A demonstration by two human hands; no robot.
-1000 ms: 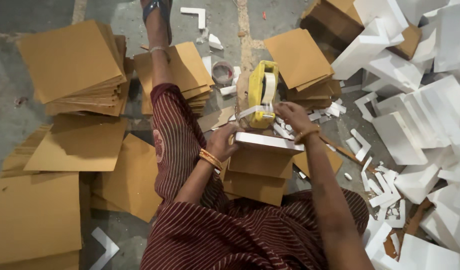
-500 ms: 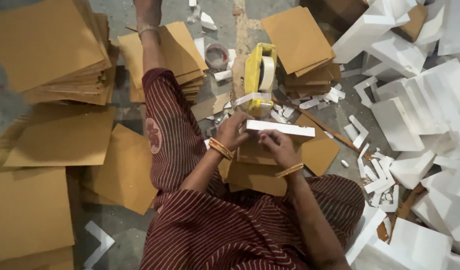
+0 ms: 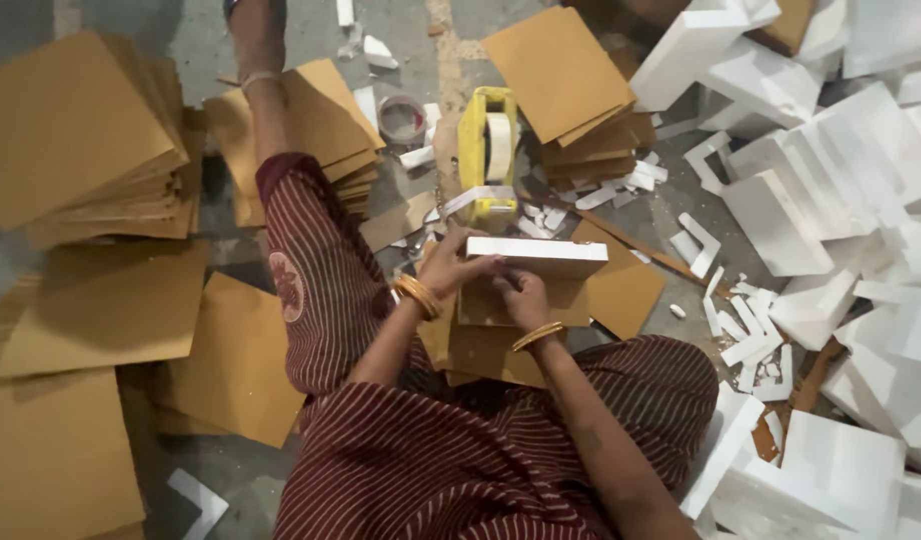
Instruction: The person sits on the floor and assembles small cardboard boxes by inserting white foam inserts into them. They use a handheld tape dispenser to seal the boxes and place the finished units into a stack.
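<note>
Foam slab (image 3: 536, 256) — long axis left-right — level.

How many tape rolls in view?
2: one white roll mounted in the yellow tape dispenser, one loose tape roll on the floor to its left. Others may be hidden under scraps.

The yellow plastic tape dispenser (image 3: 487, 155) sits behind the flat white foam slab (image 3: 536, 257); brown cardboard sheet stacks (image 3: 75, 140) lie left. White foam blocks (image 3: 830, 190) lie right.
</note>
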